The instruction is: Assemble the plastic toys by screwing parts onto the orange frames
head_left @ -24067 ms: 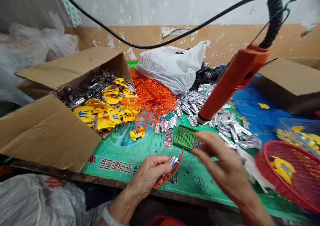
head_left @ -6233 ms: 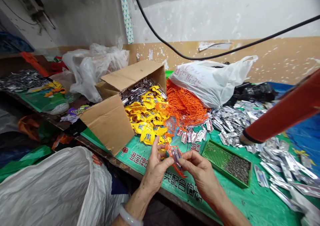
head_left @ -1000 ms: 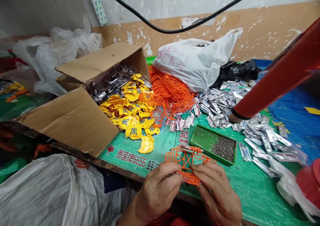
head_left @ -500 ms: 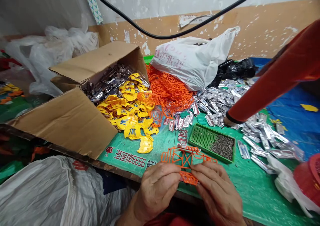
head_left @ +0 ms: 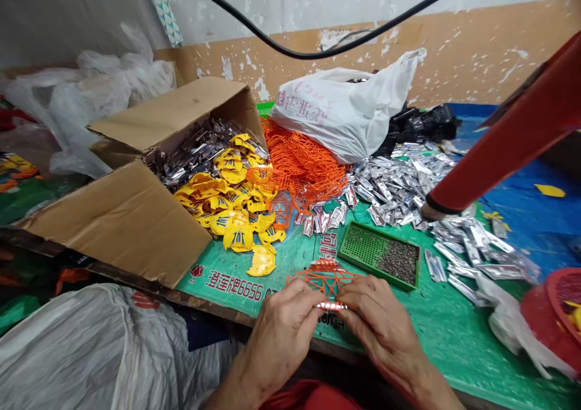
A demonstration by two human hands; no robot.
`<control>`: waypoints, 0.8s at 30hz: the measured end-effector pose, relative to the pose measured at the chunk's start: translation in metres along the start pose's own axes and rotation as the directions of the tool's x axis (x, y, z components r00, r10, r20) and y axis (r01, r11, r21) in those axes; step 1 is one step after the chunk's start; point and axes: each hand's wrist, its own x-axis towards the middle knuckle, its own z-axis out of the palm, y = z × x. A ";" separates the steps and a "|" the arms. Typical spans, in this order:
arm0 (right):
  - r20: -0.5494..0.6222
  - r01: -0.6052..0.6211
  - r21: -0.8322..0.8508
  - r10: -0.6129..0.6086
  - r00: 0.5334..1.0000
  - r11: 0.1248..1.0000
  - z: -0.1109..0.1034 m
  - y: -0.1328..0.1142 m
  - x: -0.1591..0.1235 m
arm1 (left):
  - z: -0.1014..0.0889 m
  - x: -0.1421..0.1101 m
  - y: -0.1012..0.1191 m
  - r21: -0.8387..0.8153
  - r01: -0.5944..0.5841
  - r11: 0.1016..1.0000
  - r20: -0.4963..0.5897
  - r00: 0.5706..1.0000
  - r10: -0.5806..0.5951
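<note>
Just above the near edge of the green printed mat (head_left: 454, 349), an orange plastic lattice frame (head_left: 324, 279) sits between the person's hands, with a bright silver strip (head_left: 331, 305) along its near side. The left hand (head_left: 281, 337) and right hand (head_left: 385, 331) are together, each closed on the frame from its own side and almost meeting at the strip. The exact grip is partly hidden.

The frame's struts look thin, so uneven pressure or a twist could bend or snap one. If the strip is not seated firmly, it could slip free and drop over the mat's near edge, or vanish among the look-alike silver foil pieces (head_left: 394, 180) to the right.

Just beyond the right hand lies a green perforated tray (head_left: 358, 250) holding small dark parts (head_left: 399, 262); a knock from a hand could scatter them. Farther right, the tip of an orange-red tool (head_left: 508, 156) hangs just above the foil, where a careless reach could snag it. To the left, yellow plastic pieces (head_left: 222, 204) spill from a cardboard box (head_left: 136, 228), and a stray sleeve could drag them down.
</note>
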 end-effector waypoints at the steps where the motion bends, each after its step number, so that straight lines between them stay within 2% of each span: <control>1: 0.067 -0.037 0.051 0.034 0.997 0.998 -0.003 0.000 0.003 | -0.005 0.002 0.004 0.020 0.050 0.999 0.068 0.996 -0.052; 3: 0.220 -0.150 0.164 0.112 0.969 0.975 -0.010 0.000 0.011 | -0.016 0.007 0.009 0.037 0.119 0.992 0.167 0.978 -0.123; 5: 0.395 -0.311 0.252 0.196 0.897 0.916 -0.017 -0.001 0.023 | -0.027 0.015 0.010 -0.047 0.223 0.974 0.279 0.939 -0.201; 8: 0.601 -0.515 0.272 0.275 0.750 0.813 -0.022 -0.001 0.042 | -0.037 0.027 0.005 -0.274 0.493 0.826 0.513 0.801 -0.308; 10: 0.666 -0.566 0.267 0.275 0.693 0.780 -0.021 0.000 0.052 | -0.040 0.033 -0.001 -0.322 0.579 0.750 0.585 0.744 -0.323; 13: 0.696 -0.580 0.276 0.257 0.670 0.766 -0.017 0.004 0.061 | -0.041 0.036 -0.006 -0.332 0.628 0.704 0.607 0.713 -0.350; 17: 0.700 -0.586 0.292 0.248 0.670 0.756 -0.010 0.011 0.059 | -0.036 0.035 -0.014 -0.395 0.669 0.630 0.638 0.693 -0.336; 22: 0.686 -0.562 0.286 0.244 0.686 0.776 0.003 0.019 0.055 | -0.020 0.030 -0.029 -0.532 0.713 0.457 0.622 0.695 -0.359; 24: 0.646 -0.516 0.258 0.252 0.721 0.817 0.004 0.017 0.057 | -0.014 0.028 -0.033 -0.562 0.714 0.417 0.601 0.699 -0.387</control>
